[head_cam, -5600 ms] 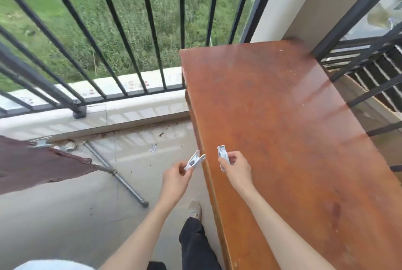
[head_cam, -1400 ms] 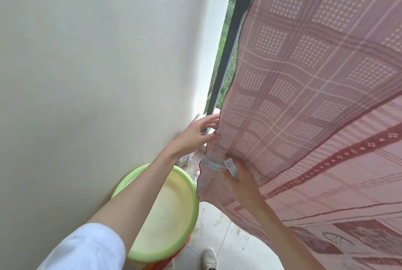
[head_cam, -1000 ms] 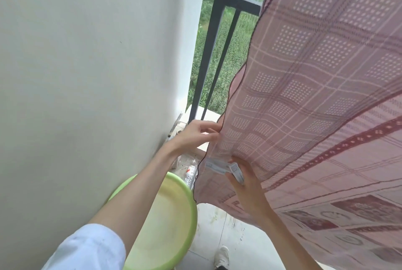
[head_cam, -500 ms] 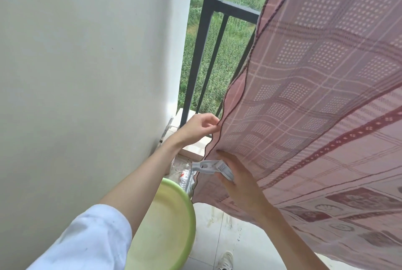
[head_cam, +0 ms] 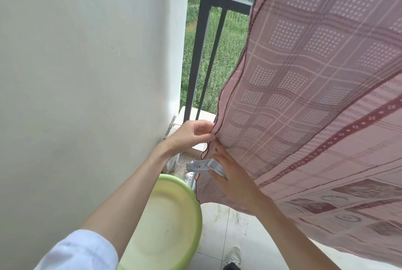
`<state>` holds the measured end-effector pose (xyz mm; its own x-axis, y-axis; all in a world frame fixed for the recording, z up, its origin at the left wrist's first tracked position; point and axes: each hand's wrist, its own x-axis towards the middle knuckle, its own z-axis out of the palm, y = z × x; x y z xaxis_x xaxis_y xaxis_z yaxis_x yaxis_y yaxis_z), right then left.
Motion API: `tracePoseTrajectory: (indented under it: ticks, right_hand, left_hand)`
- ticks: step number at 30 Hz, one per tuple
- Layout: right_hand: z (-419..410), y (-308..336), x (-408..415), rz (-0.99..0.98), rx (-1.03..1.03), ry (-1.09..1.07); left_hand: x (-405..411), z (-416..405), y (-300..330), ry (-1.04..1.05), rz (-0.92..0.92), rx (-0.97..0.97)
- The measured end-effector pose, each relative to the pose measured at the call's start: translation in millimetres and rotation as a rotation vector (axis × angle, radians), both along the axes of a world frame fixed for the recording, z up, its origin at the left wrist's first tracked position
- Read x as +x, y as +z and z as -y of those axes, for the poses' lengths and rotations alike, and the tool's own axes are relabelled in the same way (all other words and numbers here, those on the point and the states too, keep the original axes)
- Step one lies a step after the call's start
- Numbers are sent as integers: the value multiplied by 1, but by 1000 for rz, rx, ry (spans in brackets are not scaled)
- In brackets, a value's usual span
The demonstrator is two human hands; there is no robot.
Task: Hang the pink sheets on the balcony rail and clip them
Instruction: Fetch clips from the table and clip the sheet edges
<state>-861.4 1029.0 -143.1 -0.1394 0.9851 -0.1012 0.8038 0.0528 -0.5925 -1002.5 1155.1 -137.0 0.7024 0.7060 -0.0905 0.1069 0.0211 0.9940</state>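
Pinching the dark-stitched left edge of the pink sheet [head_cam: 315, 100], the left hand [head_cam: 191, 137] has its thumb and fingers curled together on the hem, low down near the corner where the wall [head_cam: 87, 73] meets the balcony rail [head_cam: 200, 36]. Just below and to the right of it, the right hand [head_cam: 232, 180] lies against the near side of the same cloth, its grip clamped on white clothes pegs [head_cam: 206, 166], which poke out leftward past the sheet's hem; how many pegs it holds cannot be told for sure, and the fingertips [head_cam: 217, 150] reach up toward the left hand's pinch. Neither peg is on the cloth. The sheet, checked with small dotted squares and crossed by a dark red band, slopes down from the upper right and fills the right half of the view; its upper part runs out of frame, so how it sits on the rail cannot be seen. Black upright bars of the rail stand at the far side, between wall and sheet, with green grass beyond them. On the tiled floor [head_cam: 221, 226] near the wall sits a pale green basin [head_cam: 174, 215], under the left forearm. A white sleeve [head_cam: 80, 250] shows at the lower left, and a light shoe [head_cam: 233, 256] at the bottom edge.
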Motion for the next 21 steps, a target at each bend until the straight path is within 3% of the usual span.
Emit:
tracePoseTrajectory:
  ticks: [8,13,17,21]
  right_hand:
    - [14,-19,3,-75,52,-70]
    - [23,-26,6,-225,88,-255]
    - [31,-28,0,-661,-75,-597]
    - [30,-27,-24,-1373,-327,-773]
  left_hand:
    - [17,9,1,61,-76,200]
    - [19,13,-8,262,-57,287]
    - [11,11,-9,319,-75,233]
    - [-1,5,-1,279,-112,197]
